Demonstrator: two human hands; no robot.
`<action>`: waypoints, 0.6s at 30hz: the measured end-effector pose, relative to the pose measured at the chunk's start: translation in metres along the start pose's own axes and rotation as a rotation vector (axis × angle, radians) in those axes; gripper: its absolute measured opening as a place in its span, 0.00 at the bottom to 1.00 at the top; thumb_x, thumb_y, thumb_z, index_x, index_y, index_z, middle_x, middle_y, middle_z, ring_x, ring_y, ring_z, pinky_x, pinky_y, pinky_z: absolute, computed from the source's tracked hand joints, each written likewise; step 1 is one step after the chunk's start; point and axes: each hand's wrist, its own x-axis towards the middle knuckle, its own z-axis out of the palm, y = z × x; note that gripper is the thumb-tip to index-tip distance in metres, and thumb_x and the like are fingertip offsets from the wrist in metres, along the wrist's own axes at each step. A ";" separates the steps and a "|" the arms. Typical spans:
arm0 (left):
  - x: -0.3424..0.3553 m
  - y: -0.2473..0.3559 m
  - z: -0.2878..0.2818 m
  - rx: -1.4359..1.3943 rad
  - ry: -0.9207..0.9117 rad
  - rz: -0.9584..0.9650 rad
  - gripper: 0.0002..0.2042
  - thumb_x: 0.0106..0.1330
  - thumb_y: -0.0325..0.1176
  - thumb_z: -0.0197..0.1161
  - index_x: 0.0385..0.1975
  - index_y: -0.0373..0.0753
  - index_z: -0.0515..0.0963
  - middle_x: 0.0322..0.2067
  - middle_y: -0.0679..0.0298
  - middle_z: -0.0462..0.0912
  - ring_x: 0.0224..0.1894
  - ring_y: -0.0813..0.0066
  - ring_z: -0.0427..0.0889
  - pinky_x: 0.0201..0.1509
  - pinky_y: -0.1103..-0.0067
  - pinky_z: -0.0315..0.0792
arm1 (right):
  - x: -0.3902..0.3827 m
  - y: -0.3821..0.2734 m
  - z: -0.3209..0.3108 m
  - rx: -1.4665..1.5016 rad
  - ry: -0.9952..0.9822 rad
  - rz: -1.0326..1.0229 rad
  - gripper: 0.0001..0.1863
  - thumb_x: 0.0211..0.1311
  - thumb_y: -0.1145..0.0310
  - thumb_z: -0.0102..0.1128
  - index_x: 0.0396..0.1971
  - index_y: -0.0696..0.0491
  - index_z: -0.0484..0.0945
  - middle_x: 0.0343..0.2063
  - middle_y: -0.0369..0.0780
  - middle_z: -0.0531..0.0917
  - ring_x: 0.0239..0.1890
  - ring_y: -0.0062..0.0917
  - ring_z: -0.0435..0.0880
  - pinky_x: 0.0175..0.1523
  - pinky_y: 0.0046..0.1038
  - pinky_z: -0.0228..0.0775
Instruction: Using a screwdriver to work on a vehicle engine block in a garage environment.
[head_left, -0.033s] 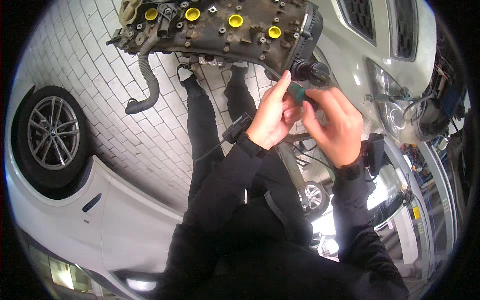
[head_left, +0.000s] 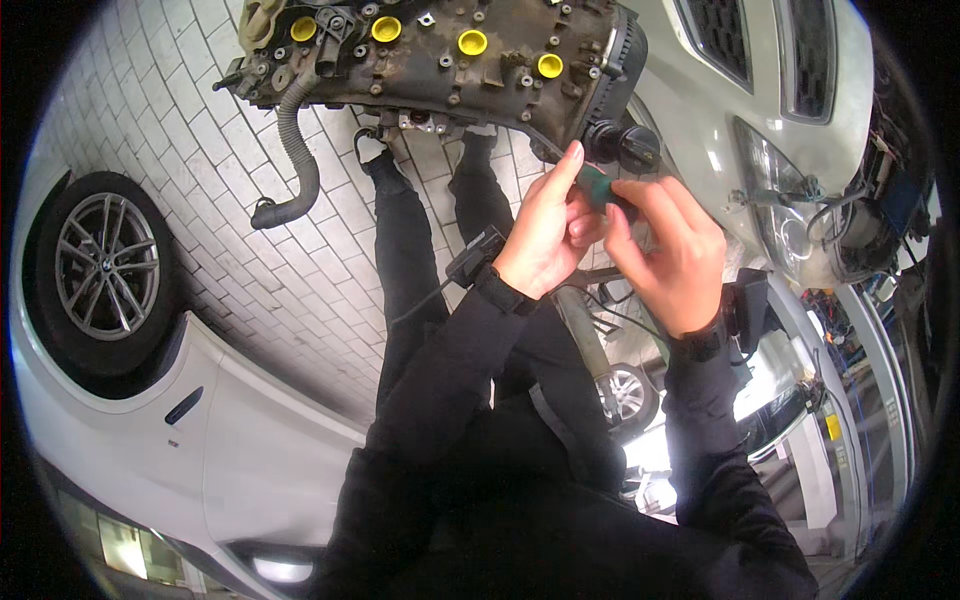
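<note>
A screwdriver (head_left: 596,186) with a green and black handle slants between my hands, its thin shaft running up-left toward the lower right edge of the engine (head_left: 420,75). My right hand (head_left: 672,245) pinches the handle's near end between thumb and fingers. Curled round the tool farther forward is my left hand (head_left: 550,225), with one digit stretched up along the shaft. The tip is lost against the engine's dark edge, so I cannot tell what it touches. Just beyond the hands, a black round cap (head_left: 638,149) sticks out from the engine's corner.
Yellow plugs (head_left: 472,42) sit along the engine top, and a ribbed hose (head_left: 297,150) hangs from its left. A white car (head_left: 270,430) stands at left, beside the tiled floor (head_left: 225,190). A pale front bumper with a headlight (head_left: 780,190) is close on the right.
</note>
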 end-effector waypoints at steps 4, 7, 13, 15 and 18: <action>0.001 0.009 0.006 0.045 0.020 0.014 0.18 0.77 0.52 0.55 0.32 0.44 0.76 0.15 0.78 0.66 0.15 0.90 0.62 0.18 0.88 0.57 | 0.003 0.001 0.004 -0.002 0.019 0.016 0.10 0.54 0.73 0.69 0.38 0.55 0.82 0.28 0.41 0.78 0.28 0.37 0.82 0.33 0.34 0.74; 0.004 0.008 0.003 0.049 0.032 -0.001 0.18 0.77 0.52 0.55 0.32 0.44 0.77 0.16 0.78 0.68 0.15 0.91 0.62 0.18 0.88 0.57 | 0.003 0.000 0.003 -0.027 0.014 0.022 0.10 0.54 0.74 0.69 0.37 0.55 0.82 0.28 0.41 0.78 0.28 0.37 0.82 0.33 0.34 0.74; 0.006 0.007 -0.001 0.053 -0.016 0.056 0.18 0.77 0.51 0.55 0.33 0.42 0.77 0.17 0.77 0.70 0.15 0.91 0.62 0.18 0.89 0.56 | 0.005 0.000 0.006 -0.002 0.028 0.019 0.10 0.54 0.73 0.69 0.37 0.55 0.81 0.28 0.41 0.78 0.28 0.38 0.82 0.34 0.35 0.74; 0.005 0.008 0.000 0.051 -0.014 0.038 0.18 0.77 0.51 0.54 0.33 0.42 0.77 0.17 0.77 0.70 0.15 0.91 0.62 0.18 0.89 0.57 | 0.004 0.002 0.006 0.003 0.035 0.016 0.10 0.54 0.73 0.69 0.37 0.55 0.81 0.28 0.42 0.78 0.28 0.38 0.82 0.34 0.35 0.74; 0.004 0.010 0.005 0.054 -0.004 0.027 0.19 0.77 0.51 0.54 0.34 0.41 0.78 0.17 0.77 0.70 0.15 0.91 0.62 0.18 0.89 0.56 | 0.004 0.001 0.004 0.001 0.032 0.018 0.10 0.54 0.73 0.69 0.37 0.55 0.81 0.28 0.42 0.78 0.28 0.38 0.82 0.34 0.35 0.74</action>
